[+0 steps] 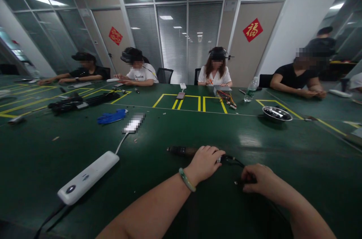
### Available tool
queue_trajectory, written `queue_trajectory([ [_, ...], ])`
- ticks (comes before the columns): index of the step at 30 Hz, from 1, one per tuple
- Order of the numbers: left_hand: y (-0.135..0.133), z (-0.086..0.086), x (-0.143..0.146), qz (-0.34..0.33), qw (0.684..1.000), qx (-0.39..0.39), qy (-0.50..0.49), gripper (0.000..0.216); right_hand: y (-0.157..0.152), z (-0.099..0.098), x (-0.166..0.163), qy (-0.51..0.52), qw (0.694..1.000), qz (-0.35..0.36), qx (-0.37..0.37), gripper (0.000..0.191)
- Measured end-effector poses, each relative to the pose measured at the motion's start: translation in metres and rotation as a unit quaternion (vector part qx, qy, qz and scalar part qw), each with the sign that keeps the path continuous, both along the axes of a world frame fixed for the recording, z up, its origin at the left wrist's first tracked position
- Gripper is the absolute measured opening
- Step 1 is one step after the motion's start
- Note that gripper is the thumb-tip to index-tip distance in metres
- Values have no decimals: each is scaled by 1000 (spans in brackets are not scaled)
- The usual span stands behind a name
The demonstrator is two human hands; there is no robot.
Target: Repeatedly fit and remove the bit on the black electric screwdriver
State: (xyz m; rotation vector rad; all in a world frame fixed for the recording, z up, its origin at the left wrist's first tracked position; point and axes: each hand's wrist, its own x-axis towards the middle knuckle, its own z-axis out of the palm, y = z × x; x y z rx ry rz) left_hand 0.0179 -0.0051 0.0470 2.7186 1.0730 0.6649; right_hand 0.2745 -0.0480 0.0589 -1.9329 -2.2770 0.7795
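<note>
My left hand (206,161), with a jade-coloured bangle on its wrist, lies over the rear of a dark corded tool shaped like an electric screwdriver (181,150). Its fingers curl round the body, and the tool's tip points left along the green table (158,190). From the tool's back end a black cord (236,160) runs right to my right hand (258,178). The right fingers are bent in a pinch at the cord, which passes out of sight there. A small white scrap (235,183) lies just left of the right fingers.
On the left is a white power bank-like device (89,176), cabled to a phone (134,123). Behind it are a blue glove (112,116) and black gear (68,104). A metal bowl (277,114) and water bottle (250,90) stand to the right. Several people sit opposite.
</note>
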Motion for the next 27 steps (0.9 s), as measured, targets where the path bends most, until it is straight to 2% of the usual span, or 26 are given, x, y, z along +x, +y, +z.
queue_trajectory([
  [5,2,-1,-1,12,1000,-4,-16,51,-1,6,-4,20,999,-22,-35,17],
  [11,6,-5,-5,-2,1000,-10,-22,43,-1,10,-21,45,996,-69,-23,19],
  [15,8,-6,-2,3,1000,-7,-18,43,3,6,-28,31,992,-116,41,17],
  [18,11,-4,-1,8,1000,-9,-11,38,5,3,-34,56,977,-167,117,17],
  [20,13,0,-3,-5,1000,-15,-4,36,6,2,-35,74,969,-187,141,19],
  [24,17,13,-16,-38,998,-39,31,36,6,1,-36,84,977,-162,105,20],
  [27,15,18,-22,-30,997,-42,61,33,5,-1,-41,67,986,-130,84,17],
])
